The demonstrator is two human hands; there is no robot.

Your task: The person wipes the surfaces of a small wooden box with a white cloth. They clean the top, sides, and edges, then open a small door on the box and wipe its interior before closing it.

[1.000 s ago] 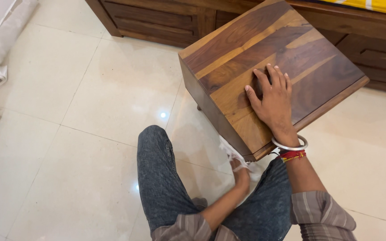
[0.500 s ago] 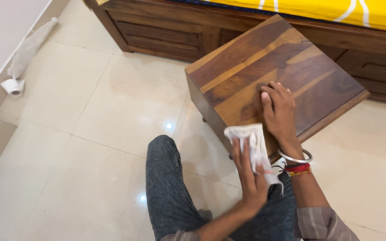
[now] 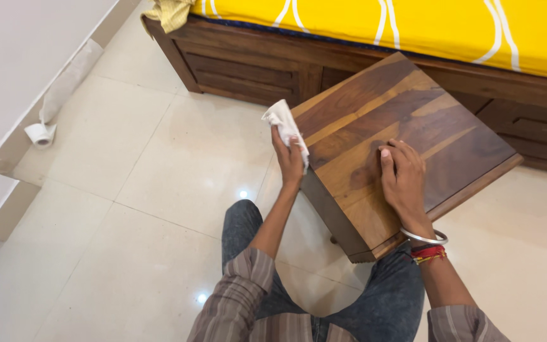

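Near the centre of the frame the left hand (image 3: pixel 289 161) is closed around a crumpled white cloth (image 3: pixel 284 123), which sticks up above the fingers and presses against the left edge of the wooden side table (image 3: pixel 438 133); the right hand (image 3: pixel 403 177) lies palm-down on the tabletop, fingers loosely curled and holding nothing; behind, along the top of the frame, a yellow mattress (image 3: pixel 413 25) rests on a wooden bed; at upper left a paper roll (image 3: pixel 40 134) lies on the tiled floor (image 3: pixel 128 209).
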